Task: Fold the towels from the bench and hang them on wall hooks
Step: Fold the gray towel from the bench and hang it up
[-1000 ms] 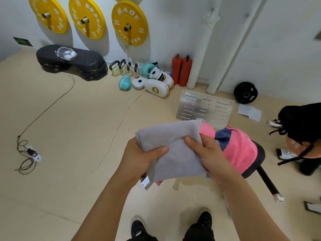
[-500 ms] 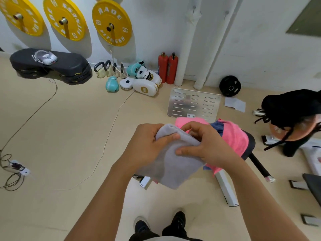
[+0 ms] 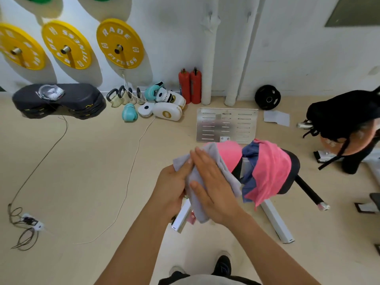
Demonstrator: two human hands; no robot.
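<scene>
A folded grey towel point(image 3: 228, 177) sits between my two hands in front of the bench. My left hand point(image 3: 174, 190) holds it from beneath and to the left. My right hand point(image 3: 211, 182) lies flat on top of it, fingers straight and together, pressing it down. On the black bench point(image 3: 294, 161) just behind lie a pink towel point(image 3: 271, 171), a dark blue towel point(image 3: 250, 182) under it, and another pink towel point(image 3: 230, 153) to the left. No wall hooks are in view.
Yellow weight plates point(image 3: 120, 43) hang on the wall. Below them lie black step platforms point(image 3: 59, 101), kettlebells point(image 3: 117, 97), boxing pads point(image 3: 166, 112), two red extinguishers point(image 3: 190, 85), a metal plate point(image 3: 226, 124). Cables point(image 3: 131, 175) cross the floor. A black bag point(image 3: 341, 114) stands at right.
The grey towel has been folded smaller. My right hand let go of its edge and now lies flat on top. The view has tilted up a little.
</scene>
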